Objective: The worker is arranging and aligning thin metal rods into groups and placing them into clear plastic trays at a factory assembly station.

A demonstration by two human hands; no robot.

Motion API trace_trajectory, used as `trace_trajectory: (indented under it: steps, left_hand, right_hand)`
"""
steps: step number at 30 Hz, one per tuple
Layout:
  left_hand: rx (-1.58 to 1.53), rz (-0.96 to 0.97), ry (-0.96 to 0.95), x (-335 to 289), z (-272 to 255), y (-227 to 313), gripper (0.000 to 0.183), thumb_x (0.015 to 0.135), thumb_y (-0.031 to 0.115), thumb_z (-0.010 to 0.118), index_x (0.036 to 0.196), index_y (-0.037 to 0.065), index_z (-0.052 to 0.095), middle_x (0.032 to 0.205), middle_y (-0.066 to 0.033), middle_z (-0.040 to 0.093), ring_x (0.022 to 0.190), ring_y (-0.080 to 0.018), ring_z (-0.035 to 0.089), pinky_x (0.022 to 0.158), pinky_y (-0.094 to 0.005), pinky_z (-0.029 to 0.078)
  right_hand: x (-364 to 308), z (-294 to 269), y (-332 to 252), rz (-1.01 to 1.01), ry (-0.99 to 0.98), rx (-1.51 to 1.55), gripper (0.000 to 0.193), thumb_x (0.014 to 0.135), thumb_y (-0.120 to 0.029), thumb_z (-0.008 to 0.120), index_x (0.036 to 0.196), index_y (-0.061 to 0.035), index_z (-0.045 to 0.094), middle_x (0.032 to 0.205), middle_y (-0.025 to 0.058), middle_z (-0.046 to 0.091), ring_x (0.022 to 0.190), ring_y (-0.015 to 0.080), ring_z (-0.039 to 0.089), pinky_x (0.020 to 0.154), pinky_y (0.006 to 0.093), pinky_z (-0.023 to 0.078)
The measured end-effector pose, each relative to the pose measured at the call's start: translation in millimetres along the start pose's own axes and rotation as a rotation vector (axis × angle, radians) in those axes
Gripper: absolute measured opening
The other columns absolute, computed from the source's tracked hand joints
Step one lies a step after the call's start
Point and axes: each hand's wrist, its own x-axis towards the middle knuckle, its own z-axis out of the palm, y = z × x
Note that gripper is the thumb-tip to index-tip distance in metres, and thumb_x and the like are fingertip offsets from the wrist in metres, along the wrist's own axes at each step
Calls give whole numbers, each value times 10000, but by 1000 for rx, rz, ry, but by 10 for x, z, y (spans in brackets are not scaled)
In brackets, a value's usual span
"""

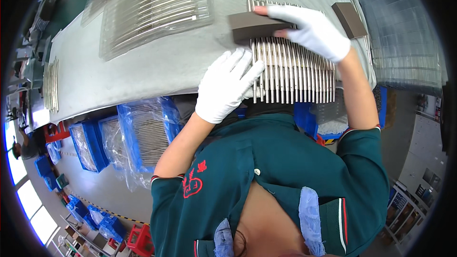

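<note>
Many thin silver metal rods lie side by side in a row, their near ends reaching over the table edge. My right hand, in a white glove with bare fingertips, grips a grey-brown rectangular block across the rods; slight blur shows there. My left hand, gloved in white, rests against the row's left side. Its fingers are stretched out, one lying over the outermost rods near their lower ends. Part of that hand shows beneath the rod ends. The block and right hand hide the rods' upper middle.
Clear plastic trays of rods lie at the far left of the pale table. A second grey-brown block sits right of the row, beside stacked clear trays. Blue crates with bagged rods stand below the near edge.
</note>
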Motion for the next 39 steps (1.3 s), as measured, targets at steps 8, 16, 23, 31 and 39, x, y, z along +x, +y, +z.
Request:
trace_trajectory:
  steps: [8,16,23,31,39]
  left_hand:
    - [-15,-24,-93,-1,-46,29,704,579,364,704,1191,64,529,1134,-157,541,1084,-306,515,930,-409,414]
    - [-56,-139,-88,6,-104,139,860,532,567,692,1197,45,532,1164,-174,529,1127,-323,489,989,-437,356]
    - [-44,-106,-114,44,-165,212,830,592,609,634,1229,85,539,1189,-224,526,1154,-365,473,1009,-484,326]
    - [-38,-149,-90,8,-96,235,823,605,620,629,1248,115,530,1190,-254,529,1168,-386,463,1020,-504,304]
    - [-139,-17,-351,193,-278,356,804,643,522,690,1313,143,457,1299,-202,455,1242,-381,387,1032,-537,283]
  right_hand:
    - [-540,-287,190,236,470,177,572,826,-158,671,1344,-85,441,1303,123,502,1121,229,544,970,305,451]
    - [-161,-206,406,144,597,441,637,832,-311,684,1366,-88,420,1280,58,500,1189,142,457,1003,265,365]
    - [639,-56,831,246,111,747,580,873,-351,628,1345,-75,433,1258,32,514,1146,113,483,962,262,396]
    - [854,47,889,211,-21,922,497,914,-342,569,1307,-61,451,1155,-3,571,1041,91,552,872,247,467]
    - [540,-17,555,364,126,1541,552,900,-295,576,1328,0,392,1179,137,557,1036,264,580,915,391,474]
